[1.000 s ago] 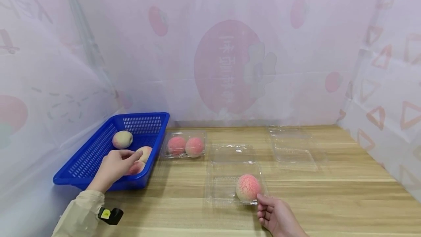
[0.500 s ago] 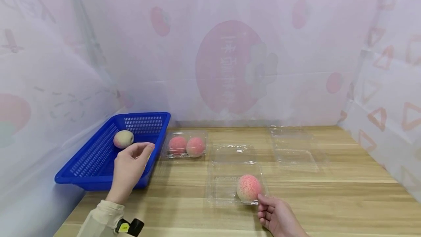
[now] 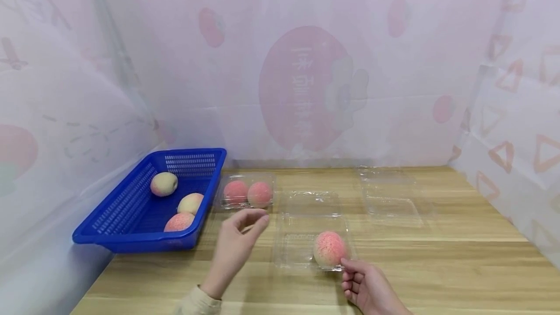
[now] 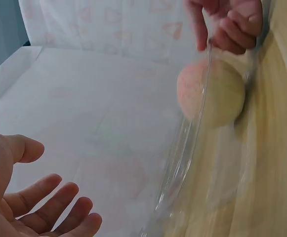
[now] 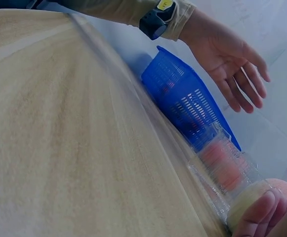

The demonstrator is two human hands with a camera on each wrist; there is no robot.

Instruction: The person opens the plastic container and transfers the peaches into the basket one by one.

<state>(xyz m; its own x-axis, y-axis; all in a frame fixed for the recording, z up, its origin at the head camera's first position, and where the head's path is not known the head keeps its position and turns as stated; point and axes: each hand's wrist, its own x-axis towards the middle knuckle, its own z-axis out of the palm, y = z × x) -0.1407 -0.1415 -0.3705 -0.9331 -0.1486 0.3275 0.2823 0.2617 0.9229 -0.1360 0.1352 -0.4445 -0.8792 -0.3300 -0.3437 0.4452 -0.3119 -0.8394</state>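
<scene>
My left hand (image 3: 238, 242) hangs over the table between the blue basket and the clear plastic clamshell box (image 3: 293, 252). In the left wrist view its fingers (image 4: 49, 207) are spread and loosely bent, with nothing in them. A pink and cream peach (image 3: 330, 249) sits in the right half of the clamshell box, whose lid (image 3: 310, 203) lies folded back behind it. At the box's near right corner my right hand (image 3: 367, 283) pinches the rim between thumb and curled fingers, right beside the peach.
Left stands the blue basket (image 3: 113, 247) with several peaches, including a pale one (image 3: 164, 184). Beside it a closed clear box (image 3: 225, 203) holds two peaches (image 3: 259, 194). Another open clear box (image 3: 393, 210) lies at the back right. Printed cloth (image 3: 306, 91) walls off the table.
My left hand has left the basket empty and travelled right, to in front of the closed box. The right hand and the peach in the clamshell box stay in place.
</scene>
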